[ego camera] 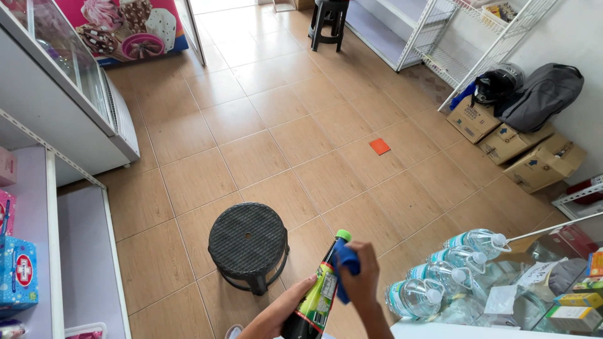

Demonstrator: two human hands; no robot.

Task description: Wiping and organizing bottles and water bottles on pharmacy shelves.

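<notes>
A dark glass bottle with a green cap and a green-yellow label is tilted in front of me, low in the head view. My left hand grips its lower body from the left. My right hand presses a blue cloth against the bottle's neck and shoulder, just under the cap.
A black woven stool stands on the tiled floor to the left of the bottle. Several large water bottles lie at the right. Cardboard boxes, a grey bag and a white wire rack sit at far right. A chest freezer and shelves are at left.
</notes>
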